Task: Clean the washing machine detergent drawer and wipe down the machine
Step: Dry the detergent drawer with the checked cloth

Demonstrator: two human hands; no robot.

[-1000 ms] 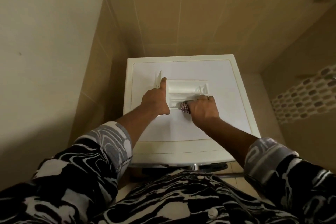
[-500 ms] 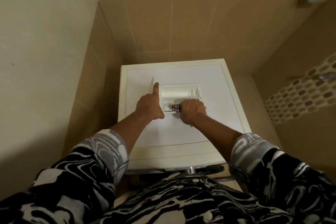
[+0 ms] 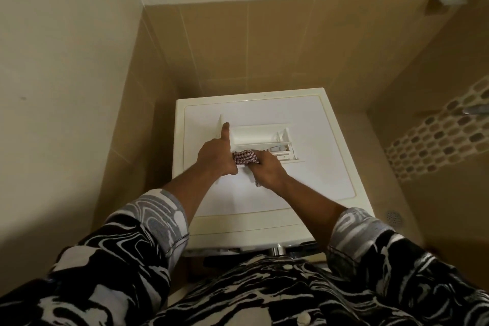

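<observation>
Drawer-cleaning step, seen from above. Your drawer [image 3: 260, 140] lies removed from its slot, flat on the machine [image 3: 317, 174] top, roughly at centre, with its front panel standing on edge at the left end. Your left hand [image 3: 217, 157] braces that end: the index finger points straight up along the panel, the remaining fingers curl against the drawer's near-left corner, and the grip is pressed to the plastic rather than spread. Your right hand [image 3: 267, 169] is closed on a checked cloth [image 3: 246, 156], bunched between fingers and palm and pushed into the near compartment just beside the left hand; the wrist is slightly bent, forearm angled in from the near right. The small compartments at the right end, with a pale insert, appear not yet reached. By judgement, your next move calls for drawing the cloth rightward along the channel while the left hand resists sliding. Wiping the machine itself seems yet to come.
</observation>
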